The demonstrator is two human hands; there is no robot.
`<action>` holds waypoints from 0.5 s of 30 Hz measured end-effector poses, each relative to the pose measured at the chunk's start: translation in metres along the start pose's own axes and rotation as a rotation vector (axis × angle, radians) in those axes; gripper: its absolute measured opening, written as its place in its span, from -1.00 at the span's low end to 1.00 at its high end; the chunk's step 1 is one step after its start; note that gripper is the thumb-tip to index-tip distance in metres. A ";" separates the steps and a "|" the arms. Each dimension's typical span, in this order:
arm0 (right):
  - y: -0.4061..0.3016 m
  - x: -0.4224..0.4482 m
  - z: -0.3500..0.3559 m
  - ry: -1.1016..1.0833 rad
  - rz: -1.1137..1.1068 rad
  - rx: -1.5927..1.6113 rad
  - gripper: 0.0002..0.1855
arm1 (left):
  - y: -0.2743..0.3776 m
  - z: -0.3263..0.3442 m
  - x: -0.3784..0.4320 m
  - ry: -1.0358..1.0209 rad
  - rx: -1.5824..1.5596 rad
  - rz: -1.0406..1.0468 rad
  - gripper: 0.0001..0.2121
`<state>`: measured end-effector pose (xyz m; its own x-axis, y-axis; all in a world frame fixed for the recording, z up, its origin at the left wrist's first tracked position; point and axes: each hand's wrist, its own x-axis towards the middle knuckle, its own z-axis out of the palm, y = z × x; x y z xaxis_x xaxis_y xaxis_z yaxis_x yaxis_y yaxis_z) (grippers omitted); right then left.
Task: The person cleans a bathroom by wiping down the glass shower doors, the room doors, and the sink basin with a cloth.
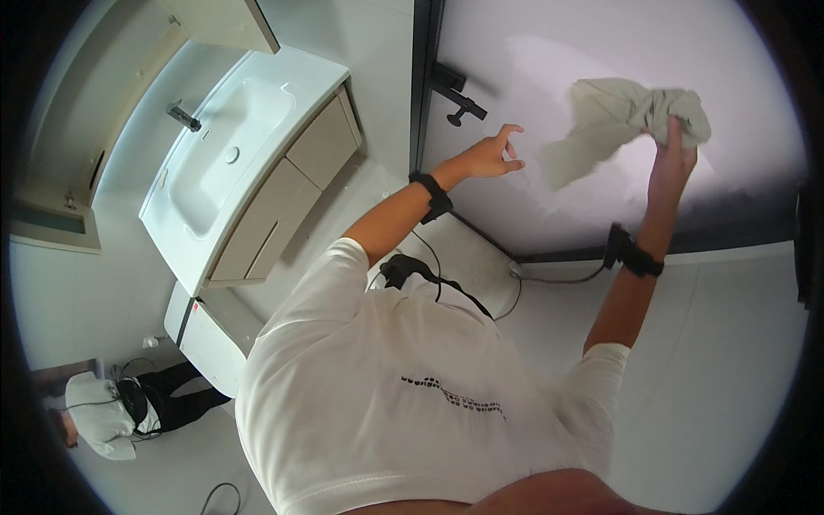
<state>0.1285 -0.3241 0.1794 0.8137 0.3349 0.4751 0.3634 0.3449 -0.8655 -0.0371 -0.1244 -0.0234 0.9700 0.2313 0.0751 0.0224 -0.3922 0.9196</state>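
My right hand [673, 148] grips one bunched end of a pale grey-green cloth [608, 119]. The cloth's other end spreads out to the left, slightly blurred, in front of a frosted door panel [528, 212] with a black frame. Whether the cloth touches the panel, I cannot tell. My left hand [492, 154] is empty, thumb and forefinger apart, the other fingers curled. It is just below a black lever door handle [458, 96] and apart from it.
A white washbasin [219, 154] with a faucet [183, 116] tops a drawer vanity [277, 219] at left. An open cabinet door [225, 22] juts above it. Beside the vanity is a toilet [209, 344]. Another person [129, 405] appears at lower left. A cable [560, 279] runs from my right wristband.
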 end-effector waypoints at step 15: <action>0.013 0.017 0.147 -0.462 -0.070 -0.430 -0.67 | -0.051 0.022 0.032 -0.116 -0.154 -0.411 -0.21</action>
<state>0.0804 -0.1844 0.1995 0.5363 0.7014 0.4695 0.6368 0.0289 -0.7705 -0.0016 -0.1167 -0.0767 0.9090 0.2353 -0.3441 0.3837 -0.1497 0.9112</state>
